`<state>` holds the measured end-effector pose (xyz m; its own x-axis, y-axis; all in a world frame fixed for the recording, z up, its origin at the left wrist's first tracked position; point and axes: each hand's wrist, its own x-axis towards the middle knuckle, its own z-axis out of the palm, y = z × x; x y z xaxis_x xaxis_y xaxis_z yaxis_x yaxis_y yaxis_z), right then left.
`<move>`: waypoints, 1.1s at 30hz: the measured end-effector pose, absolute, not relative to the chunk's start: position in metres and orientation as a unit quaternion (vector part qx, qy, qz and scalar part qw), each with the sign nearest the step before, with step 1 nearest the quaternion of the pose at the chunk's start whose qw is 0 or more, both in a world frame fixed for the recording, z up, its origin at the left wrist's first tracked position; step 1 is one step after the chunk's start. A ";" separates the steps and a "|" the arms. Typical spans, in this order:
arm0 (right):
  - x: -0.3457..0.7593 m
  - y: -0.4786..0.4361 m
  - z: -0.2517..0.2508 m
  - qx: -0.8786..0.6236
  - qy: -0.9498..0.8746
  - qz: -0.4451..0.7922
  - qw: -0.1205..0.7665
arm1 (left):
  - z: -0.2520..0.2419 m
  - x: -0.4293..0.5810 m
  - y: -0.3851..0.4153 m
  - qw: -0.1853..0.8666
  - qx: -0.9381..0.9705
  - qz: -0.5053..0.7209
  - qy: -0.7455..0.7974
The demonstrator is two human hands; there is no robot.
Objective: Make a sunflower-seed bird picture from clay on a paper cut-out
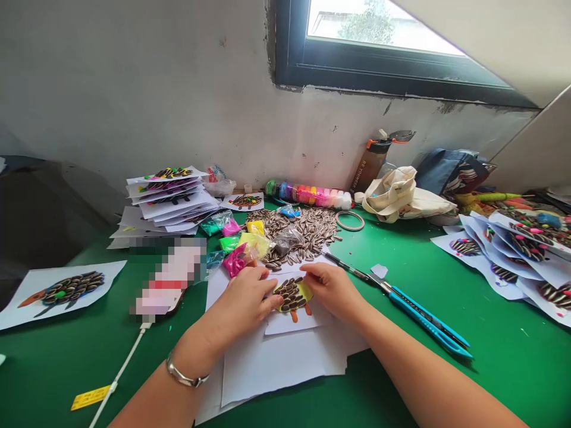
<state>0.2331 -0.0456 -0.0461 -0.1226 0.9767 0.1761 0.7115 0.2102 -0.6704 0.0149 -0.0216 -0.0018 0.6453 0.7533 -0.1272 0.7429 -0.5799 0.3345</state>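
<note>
A small picture lies on white paper sheets (pixel 285 362) in front of me. Its body is yellow clay with overlapping striped sunflower seeds (pixel 291 293) pressed on, and two orange legs (pixel 294 316) stick out below. My left hand (pixel 250 297) rests at the picture's left side, thumb and fingers apart, the thumb touching the seeded edge. At the upper right of the yellow clay, my right hand (pixel 332 288) has thumb and forefinger pinched together. Whatever sits between those fingertips is hidden. A heap of loose sunflower seeds (pixel 307 229) spreads just beyond both hands.
Bagged coloured clay (pixel 241 258) lies left of the heap. A phone (pixel 167 279) with a white cable is farther left. To the right are blue tweezers (pixel 428 321), a black pen (pixel 345 264) and a tape roll (pixel 350 220). Stacked seed pictures (pixel 167 199) and a bottle (pixel 371 163) stand behind.
</note>
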 end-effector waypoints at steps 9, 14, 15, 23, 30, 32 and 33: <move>0.233 -0.045 -0.047 -0.593 -0.736 0.196 0.262 | -0.001 0.016 -0.024 0.185 0.885 0.016 0.427; 0.230 -0.045 -0.048 -0.596 -0.738 0.194 0.250 | 0.000 0.014 -0.028 0.188 0.884 0.025 0.428; 0.230 -0.045 -0.048 -0.595 -0.739 0.194 0.248 | 0.000 0.013 -0.028 0.189 0.881 0.027 0.432; 0.228 -0.045 -0.046 -0.599 -0.738 0.184 0.250 | -0.002 0.014 -0.027 0.192 0.883 0.029 0.428; 0.241 -0.038 -0.046 -0.603 -0.702 0.207 0.317 | 0.002 0.014 -0.026 0.186 0.888 0.018 0.420; 0.243 -0.031 -0.043 -0.615 -0.698 0.190 0.314 | 0.003 0.014 -0.026 0.185 0.889 0.016 0.419; 0.242 -0.026 -0.041 -0.618 -0.706 0.174 0.299 | 0.003 0.014 -0.025 0.185 0.888 0.016 0.420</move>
<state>0.2418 -0.0264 -0.0412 -0.0581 0.9765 0.2075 0.7690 0.1763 -0.6145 0.0138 -0.0254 0.0026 0.6470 0.7517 -0.1274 0.7402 -0.5792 0.3416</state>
